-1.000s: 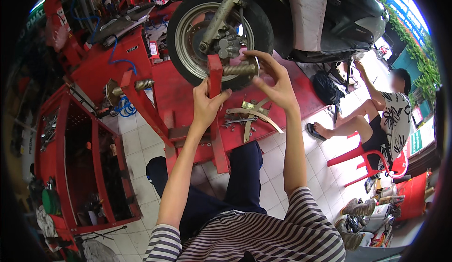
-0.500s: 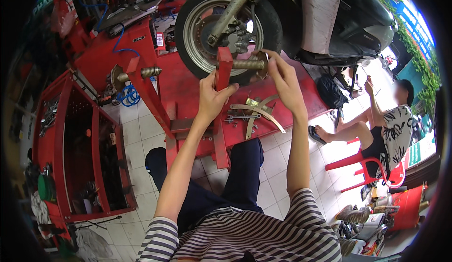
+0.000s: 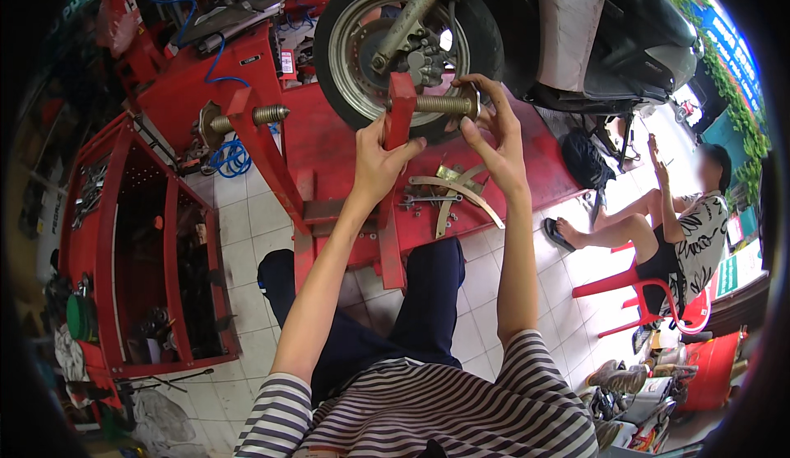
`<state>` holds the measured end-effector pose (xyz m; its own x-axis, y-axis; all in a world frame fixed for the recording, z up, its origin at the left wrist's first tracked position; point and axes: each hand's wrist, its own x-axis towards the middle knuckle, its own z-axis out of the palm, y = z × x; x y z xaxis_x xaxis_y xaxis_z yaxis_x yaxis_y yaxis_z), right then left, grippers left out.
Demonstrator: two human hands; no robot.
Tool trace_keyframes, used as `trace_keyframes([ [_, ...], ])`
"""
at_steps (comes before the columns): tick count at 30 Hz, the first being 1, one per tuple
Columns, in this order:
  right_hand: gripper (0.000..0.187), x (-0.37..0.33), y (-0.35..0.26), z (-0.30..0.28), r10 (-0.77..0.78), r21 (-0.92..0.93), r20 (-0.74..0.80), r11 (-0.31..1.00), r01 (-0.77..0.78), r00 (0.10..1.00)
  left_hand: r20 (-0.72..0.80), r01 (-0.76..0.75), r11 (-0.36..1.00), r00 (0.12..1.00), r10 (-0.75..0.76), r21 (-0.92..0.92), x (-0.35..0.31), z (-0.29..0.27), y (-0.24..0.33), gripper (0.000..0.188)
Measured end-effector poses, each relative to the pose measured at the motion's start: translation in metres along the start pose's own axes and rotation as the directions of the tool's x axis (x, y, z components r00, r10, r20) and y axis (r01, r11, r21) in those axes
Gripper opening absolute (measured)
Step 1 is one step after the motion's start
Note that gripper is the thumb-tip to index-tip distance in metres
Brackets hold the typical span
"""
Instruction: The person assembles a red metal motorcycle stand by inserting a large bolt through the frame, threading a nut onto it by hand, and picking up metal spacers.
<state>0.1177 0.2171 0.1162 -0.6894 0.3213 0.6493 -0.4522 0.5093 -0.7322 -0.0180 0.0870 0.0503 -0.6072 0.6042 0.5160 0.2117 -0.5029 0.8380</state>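
Note:
My left hand (image 3: 378,162) is closed round the right upright of a red steel stand (image 3: 401,108), just below its top. A coarse-threaded bolt (image 3: 434,104) passes through that upright and sticks out to the right. At its outer end is a round metal disc (image 3: 473,104); my right hand (image 3: 502,149) curls round it, fingers over the upper edge and thumb below. The left upright carries a second threaded bolt (image 3: 270,114) with a similar disc (image 3: 209,125) on its far left end.
Behind the stand, a scooter's front wheel (image 3: 350,63) rests on a red platform (image 3: 313,112). Curved metal strips (image 3: 461,197), a spanner (image 3: 432,199) and nuts lie there. A red tool cabinet (image 3: 103,252) stands left. At right, a person (image 3: 691,227) sits on a red chair (image 3: 605,287).
My right hand has shifted its fingers round the disc, the thumb now bent in under it. My left hand stays on the upright. The whole view has shifted slightly.

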Motion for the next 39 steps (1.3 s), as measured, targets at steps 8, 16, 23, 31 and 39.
trace_keyframes([
  [8, 0.046, -0.003, 0.011, 0.009, 0.051, 0.14, -0.06, 0.989, -0.042, 0.997, 0.007, 0.005, 1.0, 1.0, -0.005, 0.015, 0.0, 0.001, 0.003, 0.017],
  [16, 0.037, 0.007, 0.007, 0.016, 0.239, 0.208, -0.143, 0.956, -0.207, 0.96, 0.008, 0.0, 1.0, 1.0, 0.0, -0.011, 0.001, 0.0, -0.003, 0.018],
  [23, 0.048, 0.019, -0.002, -0.005, 0.346, -0.179, -0.178, 0.909, -0.376, 0.921, -0.001, 0.018, 1.0, 1.0, -0.018, -0.008, 0.001, 0.001, -0.003, 0.018],
  [31, 0.04, 0.006, -0.004, -0.005, -0.136, -0.002, 0.001, 0.991, 0.136, 0.991, 0.004, 0.0, 1.0, 1.0, 0.0, -0.011, 0.002, 0.0, -0.005, 0.018],
  [39, 0.035, 0.006, -0.021, 0.002, 0.038, -0.099, -0.022, 0.994, -0.04, 0.999, -0.005, 0.011, 1.0, 1.0, -0.011, -0.013, 0.0, 0.0, -0.004, 0.02],
])
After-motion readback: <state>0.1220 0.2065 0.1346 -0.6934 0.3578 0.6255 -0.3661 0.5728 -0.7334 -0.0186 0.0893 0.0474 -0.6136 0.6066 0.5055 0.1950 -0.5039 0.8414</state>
